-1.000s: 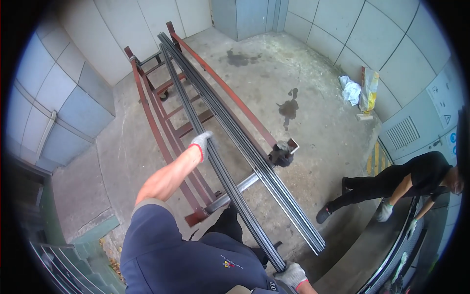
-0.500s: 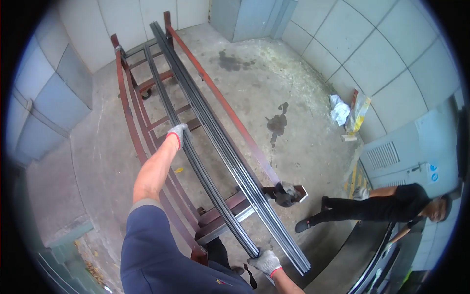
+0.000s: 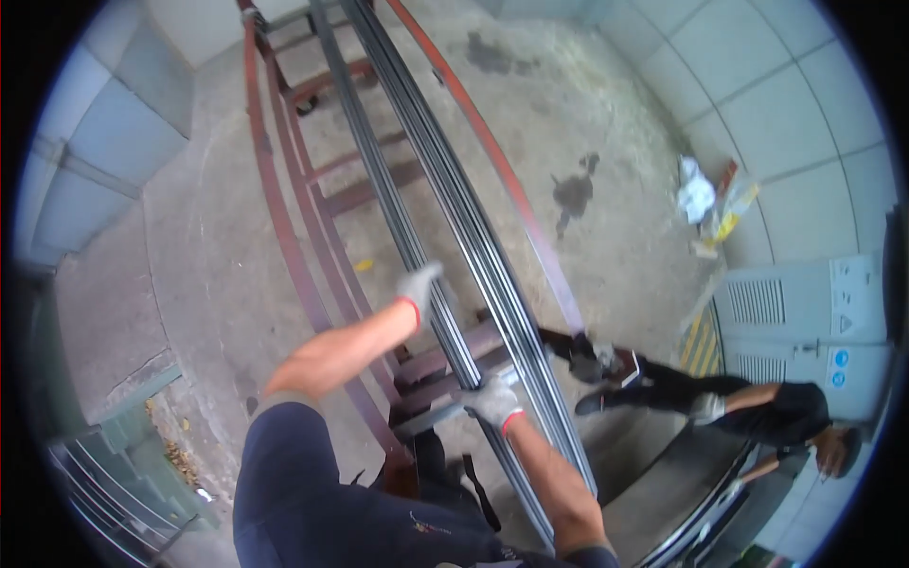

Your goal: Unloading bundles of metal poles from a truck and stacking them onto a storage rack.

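Observation:
A long dark metal profile [image 3: 377,166] lies lengthwise on a reddish-brown wheeled rack [image 3: 275,204]. My left hand [image 3: 417,287], in a grey glove with a red cuff, is closed over it about midway, a little blurred. Nearer to me, my right hand [image 3: 492,401], gloved alike, grips the same profile, whose near end runs down beside my right forearm. Just right of it lies a bundle of similar long profiles [image 3: 450,194], apart from both hands. The undersides of the profiles and my fingertips beneath are hidden.
A red rail [image 3: 492,170] borders the rack's right side. At the right, a person in black [image 3: 791,407] stands by grey louvred cabinets [image 3: 757,301]. White and yellow wrappings [image 3: 697,194] lie by the tiled wall. Green steps [image 3: 142,417] are at the lower left.
Both hands have come closer together: the left has moved nearer to me along the profile, the right farther up it. The view has tipped down toward me.

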### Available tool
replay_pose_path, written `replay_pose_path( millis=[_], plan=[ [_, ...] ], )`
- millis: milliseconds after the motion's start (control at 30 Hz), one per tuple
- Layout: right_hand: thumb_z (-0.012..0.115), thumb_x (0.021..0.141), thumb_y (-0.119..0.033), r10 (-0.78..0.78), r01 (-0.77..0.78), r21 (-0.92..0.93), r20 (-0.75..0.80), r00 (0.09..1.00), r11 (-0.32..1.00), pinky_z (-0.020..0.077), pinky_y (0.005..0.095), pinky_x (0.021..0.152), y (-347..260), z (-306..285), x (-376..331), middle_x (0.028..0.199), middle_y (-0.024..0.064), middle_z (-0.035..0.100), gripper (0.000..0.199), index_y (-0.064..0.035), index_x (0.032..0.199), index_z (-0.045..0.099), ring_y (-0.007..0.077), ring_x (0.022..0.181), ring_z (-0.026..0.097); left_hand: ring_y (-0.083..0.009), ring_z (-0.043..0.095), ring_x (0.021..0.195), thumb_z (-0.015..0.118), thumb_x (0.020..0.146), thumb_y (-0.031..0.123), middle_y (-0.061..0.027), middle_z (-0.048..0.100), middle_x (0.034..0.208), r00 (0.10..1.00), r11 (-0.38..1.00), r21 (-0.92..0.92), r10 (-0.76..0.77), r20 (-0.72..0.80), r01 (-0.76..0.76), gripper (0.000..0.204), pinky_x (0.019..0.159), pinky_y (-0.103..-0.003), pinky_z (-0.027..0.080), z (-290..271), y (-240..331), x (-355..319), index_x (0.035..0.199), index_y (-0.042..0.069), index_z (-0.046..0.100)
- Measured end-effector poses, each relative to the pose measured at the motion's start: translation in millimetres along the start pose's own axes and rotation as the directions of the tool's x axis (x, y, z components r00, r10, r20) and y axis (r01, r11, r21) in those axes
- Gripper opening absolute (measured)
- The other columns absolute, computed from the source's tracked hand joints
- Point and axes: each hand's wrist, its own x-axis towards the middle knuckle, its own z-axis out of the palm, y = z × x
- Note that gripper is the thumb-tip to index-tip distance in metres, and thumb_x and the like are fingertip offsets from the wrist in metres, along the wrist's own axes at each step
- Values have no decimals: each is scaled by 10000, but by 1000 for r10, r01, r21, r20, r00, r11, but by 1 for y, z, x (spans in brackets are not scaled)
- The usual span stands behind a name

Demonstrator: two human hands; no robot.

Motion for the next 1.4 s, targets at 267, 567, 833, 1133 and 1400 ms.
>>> replay_pose_path(
  millis=[267,567,833,1133,1400],
  plan=[
    [948,681,-302,155,-155,15,26,988,988,563,350,862,190,67,-99,1006,134,761,676,-12,1217,656,211,936,724,-320,682,683,637,942,348,-109,664,759,992,992,57,-107,-66,110,250,664,-495,595,-27,54,70,930,99,655],
    [847,695,-349,135,-133,26,-46,990,991,567,450,850,168,83,-30,966,237,737,537,-37,1107,699,383,980,718,-277,700,850,723,918,501,-90,697,921,981,982,172,111,-157,-84,443,784,-455,587,-49,66,132,1080,91,675],
    [842,723,-335,120,-119,21,-304,945,993,557,474,912,195,116,-59,1140,222,711,648,-102,1283,613,391,1046,695,-271,579,1282,852,774,541,-178,609,1405,962,899,424,201,-183,-107,947,1113,-383,433,-23,-35,30,1409,-91,543],
    [843,653,-282,386,-505,-95,-530,755,858,562,462,887,392,195,-186,996,164,729,468,-102,1043,658,380,962,707,-385,621,1251,849,726,495,-282,642,1322,841,698,713,421,-339,-62,967,1073,-401,475,14,-64,-33,1378,-134,512],
    [876,636,-295,389,-449,-34,-444,807,893,569,460,878,386,167,-170,1004,187,739,495,-78,1025,662,375,958,717,-376,644,1218,856,732,432,-288,662,1285,786,651,757,500,-363,-65,850,1046,-418,487,15,-50,14,1313,-115,565]
  ],
)
